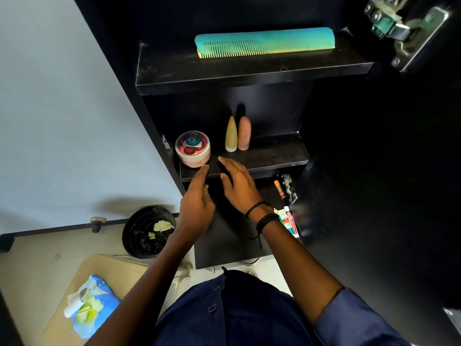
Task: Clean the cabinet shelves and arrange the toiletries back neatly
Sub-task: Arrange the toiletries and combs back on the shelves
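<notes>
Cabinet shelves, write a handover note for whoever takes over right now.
Left hand: open, empty, fingertips near the jar. Right hand: open, empty, over the front edge of the middle shelf.
Comb lies on the top shelf; jar, yellow bottle and pink bottle stand on the middle shelf; tubes sit at the right of the lower shelf.
Done: crumpled wipes in the bin.
Left: top shelf looks smudged, probably wipe it; return the white container lying on the wipes pack.

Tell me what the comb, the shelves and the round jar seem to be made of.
Comb: probably plastic, matt teal fading to yellow at the moulded teeth. Shelves: likely laminated board, matt black with square edges and pale scuffs. Round jar: seemingly plastic, pink wall, glossy printed lid.
</notes>
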The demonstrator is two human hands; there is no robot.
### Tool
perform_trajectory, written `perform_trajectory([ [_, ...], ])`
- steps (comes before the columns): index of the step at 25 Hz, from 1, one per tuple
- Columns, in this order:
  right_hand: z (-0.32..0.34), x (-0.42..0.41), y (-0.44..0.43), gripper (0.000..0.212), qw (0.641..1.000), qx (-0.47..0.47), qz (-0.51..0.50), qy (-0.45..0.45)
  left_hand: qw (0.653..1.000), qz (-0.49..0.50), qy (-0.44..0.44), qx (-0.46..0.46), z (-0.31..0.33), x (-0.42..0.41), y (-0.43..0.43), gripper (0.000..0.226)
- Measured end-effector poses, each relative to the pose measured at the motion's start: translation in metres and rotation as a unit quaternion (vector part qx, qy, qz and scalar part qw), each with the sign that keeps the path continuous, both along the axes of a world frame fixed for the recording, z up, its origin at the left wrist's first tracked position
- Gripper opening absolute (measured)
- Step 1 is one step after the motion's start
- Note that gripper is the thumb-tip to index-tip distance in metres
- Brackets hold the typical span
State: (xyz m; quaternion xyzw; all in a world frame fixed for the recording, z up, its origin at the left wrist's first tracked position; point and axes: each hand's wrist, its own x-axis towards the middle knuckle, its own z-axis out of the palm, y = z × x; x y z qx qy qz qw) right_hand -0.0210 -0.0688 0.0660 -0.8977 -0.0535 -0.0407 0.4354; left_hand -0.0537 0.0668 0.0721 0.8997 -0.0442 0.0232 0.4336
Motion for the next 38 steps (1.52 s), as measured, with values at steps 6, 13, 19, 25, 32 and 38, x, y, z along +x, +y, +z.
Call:
perform_trajectory([
  [6,-0.026,-0.028,-0.026,0.024,0.985,-0.027,-0.145,-0.089,0.999,-0.035,-0.035,-0.009,-0.004,-0.010,-0.021,0.041],
  [13,-0.096,-0.045,-0.097,0.054,0.949,-0.063,-0.222,0.216,0.984,-0.143,0.105,0.033,-0.040,-0.011,-0.047,0.053],
  [19,-0.150,-0.068,-0.136,0.051,0.889,-0.136,-0.221,0.376,0.947,-0.199,0.231,0.102,-0.075,-0.007,-0.072,0.058],
  [25,-0.162,-0.061,-0.136,0.053,0.893,-0.216,-0.171,0.357,0.933,-0.215,0.247,0.147,-0.092,-0.002,-0.077,0.057],
  [32,-0.171,-0.043,-0.135,0.070,0.893,-0.216,-0.166,0.358,0.925,-0.215,0.277,0.148,-0.108,0.006,-0.082,0.054],
  [38,-0.179,-0.032,-0.127,0.060,0.890,-0.196,-0.200,0.359,0.924,-0.217,0.275,0.152,-0.112,0.004,-0.085,0.053],
])
